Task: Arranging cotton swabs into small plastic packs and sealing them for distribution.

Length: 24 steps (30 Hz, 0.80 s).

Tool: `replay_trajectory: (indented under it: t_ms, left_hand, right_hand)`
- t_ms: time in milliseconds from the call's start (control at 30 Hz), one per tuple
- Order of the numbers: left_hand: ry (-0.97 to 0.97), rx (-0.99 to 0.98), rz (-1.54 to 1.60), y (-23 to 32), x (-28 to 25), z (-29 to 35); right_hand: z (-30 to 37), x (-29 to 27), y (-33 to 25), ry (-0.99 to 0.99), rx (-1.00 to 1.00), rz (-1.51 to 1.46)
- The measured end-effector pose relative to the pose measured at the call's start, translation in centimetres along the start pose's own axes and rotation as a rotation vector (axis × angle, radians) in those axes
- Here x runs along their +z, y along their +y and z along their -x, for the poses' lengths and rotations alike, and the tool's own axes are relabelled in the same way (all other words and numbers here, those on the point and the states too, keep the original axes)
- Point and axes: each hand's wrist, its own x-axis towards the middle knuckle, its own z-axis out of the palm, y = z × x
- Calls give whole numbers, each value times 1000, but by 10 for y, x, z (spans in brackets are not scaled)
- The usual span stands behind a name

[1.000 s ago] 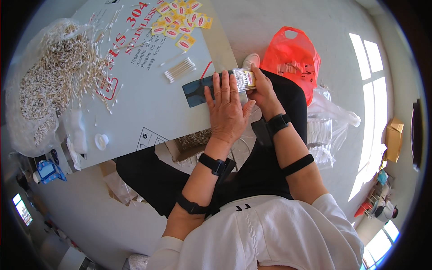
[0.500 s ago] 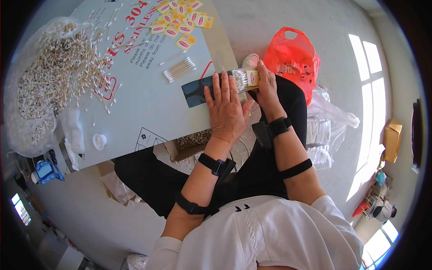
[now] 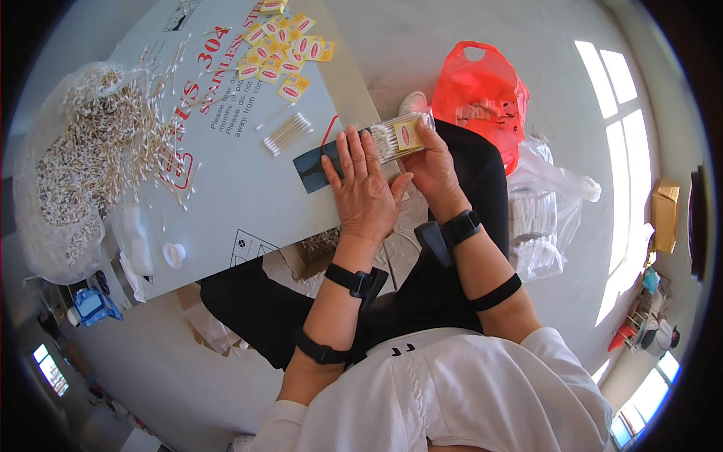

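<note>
My left hand [image 3: 367,197] lies flat with fingers stretched over a dark, glossy strip [image 3: 309,172] at the table's edge. Its fingertips also rest against one end of a clear packet of cotton swabs [image 3: 383,143]. My right hand [image 3: 434,167] grips the packet's other end, thumb on top beside a yellow label card [image 3: 407,135]; its other fingers are hidden underneath. A small bundle of cotton swabs [image 3: 288,134] lies on the table beyond my left hand. Farther off are several loose yellow label cards [image 3: 293,87].
A large heap of cotton swabs [image 3: 98,158] in clear plastic covers the table's left side. Near it stands a small white round piece [image 3: 174,255]. On the floor at right are a red plastic bag [image 3: 482,98] and a clear bag of packed swabs [image 3: 533,215]. A carton [image 3: 305,260] sits below the table.
The whole view has shifted slightly. My right thumb has slid toward the packet's near side, so more of its clear right end shows. My left hand stays flat on the strip.
</note>
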Motion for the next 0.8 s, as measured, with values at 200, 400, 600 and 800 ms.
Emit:
replay_trajectory:
  t_ms: [200, 400, 600, 800]
  left_hand:
    - [-34, 6, -27, 3, 0, -3]
    - [-9, 1, 16, 9, 0, -8]
    - [-57, -12, -10, -3, -8, 4]
    - [-95, 11, -57, 1, -9, 17]
  right_hand:
    - [11, 11, 9, 93, -48, 169]
    - [12, 11, 13, 18, -104, 184]
    - [22, 23, 4, -26, -74, -50]
    - [12, 3, 14, -70, -96, 195]
